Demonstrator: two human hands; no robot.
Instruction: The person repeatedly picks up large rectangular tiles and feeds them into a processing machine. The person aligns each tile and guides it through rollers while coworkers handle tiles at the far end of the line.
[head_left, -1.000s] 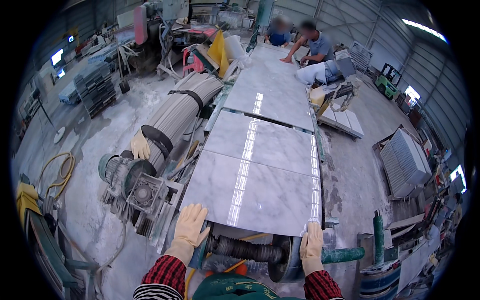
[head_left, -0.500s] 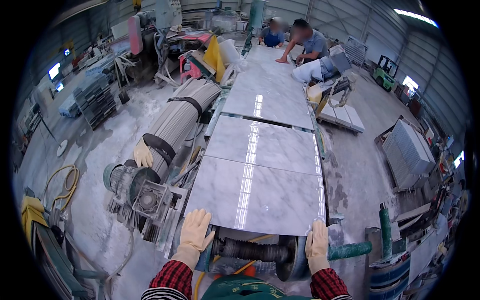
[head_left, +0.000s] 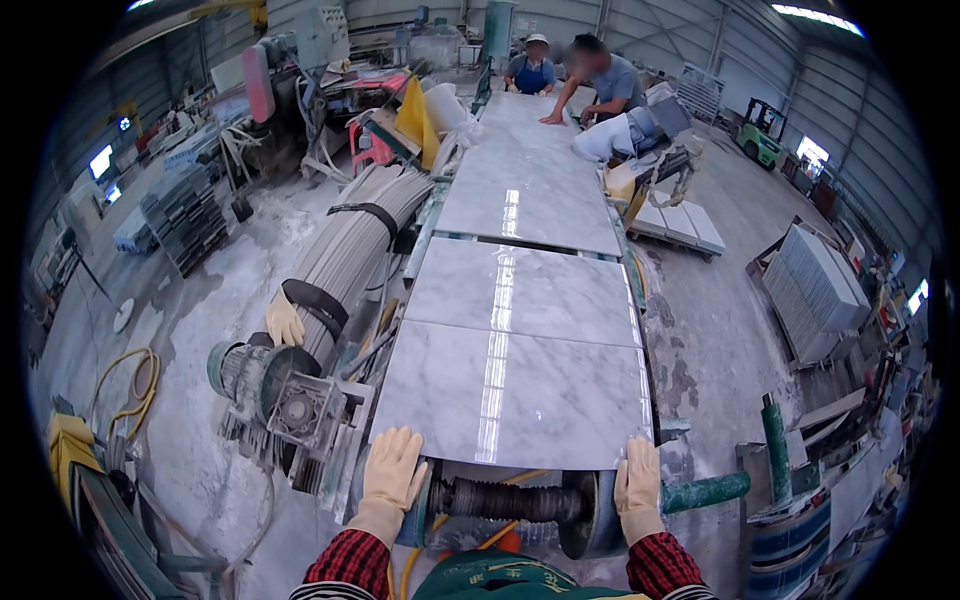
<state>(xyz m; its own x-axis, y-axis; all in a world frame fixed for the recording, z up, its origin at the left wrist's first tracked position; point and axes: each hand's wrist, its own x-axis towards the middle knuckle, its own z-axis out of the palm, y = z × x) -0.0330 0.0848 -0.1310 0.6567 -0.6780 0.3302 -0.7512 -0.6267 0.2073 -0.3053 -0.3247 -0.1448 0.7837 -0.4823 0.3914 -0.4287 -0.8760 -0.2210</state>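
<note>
Both my hands wear cream rubber gloves. My left hand (head_left: 392,482) lies flat beside the near left corner of a polished grey-veined marble slab (head_left: 560,400), over the end of a belt roller (head_left: 512,502). At the opposite corner my right hand (head_left: 638,490) rests with fingers stretched forward on the roller's right end. Neither hand holds anything; whether the fingertips touch the slab's edge I cannot tell. Beyond the near slab, another marble slab (head_left: 575,288) meets it at a thin seam. Past a dark gap, a longer marble surface (head_left: 560,185) runs away from me.
A motor (head_left: 250,375) and a strapped bundle of long grey strips (head_left: 345,250) flank the line's left side. Right of my hand sticks out a green pipe (head_left: 708,491). Stacked slabs (head_left: 815,290) stand farther right. Two people (head_left: 612,85) are at the far end.
The whole view has shifted slightly. My hands keep nearly the same place at the roller ends, and the slabs show no clear movement.
</note>
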